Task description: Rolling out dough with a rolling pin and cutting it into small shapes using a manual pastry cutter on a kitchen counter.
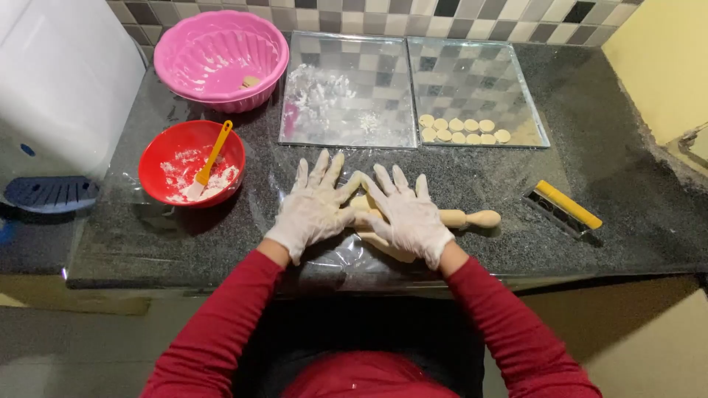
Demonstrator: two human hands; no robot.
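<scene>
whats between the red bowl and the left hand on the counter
Nothing stands there: in the head view, only bare dark counter under clear plastic sheet separates the red bowl from the gloved left hand.

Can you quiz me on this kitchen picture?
1. True or false: both hands press flat on the rolling pin.
2. Which bowl holds the yellow scraper? A pink bowl B red bowl
3. Which tray holds the round dough pieces: the left tray or the right tray?

Key: 1 true; 2 B; 3 right tray.
</scene>
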